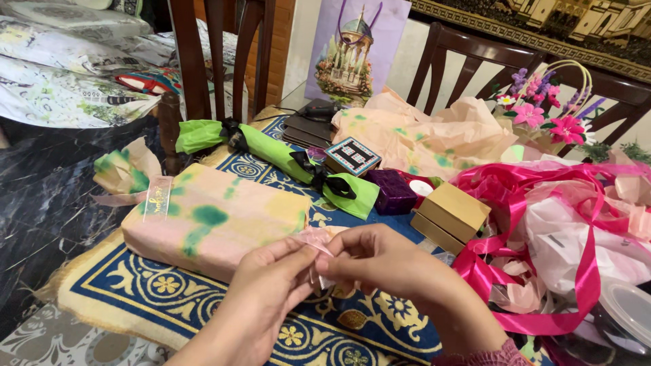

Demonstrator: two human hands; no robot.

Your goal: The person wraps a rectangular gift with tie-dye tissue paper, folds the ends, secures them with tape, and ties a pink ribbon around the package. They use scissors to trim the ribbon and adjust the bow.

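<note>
Left hand [271, 288] and right hand [380, 261] meeting at frame centre, fingertips of both pressed together on a small crinkled piece of pale pink translucent ribbon or film [313, 238], pinched between thumbs and forefingers just above the near-right corner of a large rectangular parcel wrapped in peach tissue paper with green and yellow blotches [217, 220]. Pink piece looks near weightless, thin, limp, easily creased or torn, likely slippery; best taken by fingertip pinch at its edges, as now. Parcel probably light to moderate, soft paper skin over a firm box shape, prone to tearing at the corners; best taken flat by the long sides. Lying on a blue and gold patterned mat [156, 285], gathered paper end with pale ribbon at far left. Behind it a long green-wrapped cracker-shaped gift with black bows [274, 150], apart from the parcel. Containers: small tan cardboard box [451, 211], lid on, contents hidden; purple textured square box [392, 191], shut, contents hidden; small black-and-white patterned box [352, 156], shut; clear round plastic tub [627, 318] at lower right, partly cut off, contents unclear. Loose glossy magenta satin ribbon [536, 237] tangled over white and pink tissue at right. Crumpled peach tissue sheet [427, 135] behind, basket of artificial pink flowers [542, 118] beyond, lilac gift bag [352, 51] upright at back.
</note>
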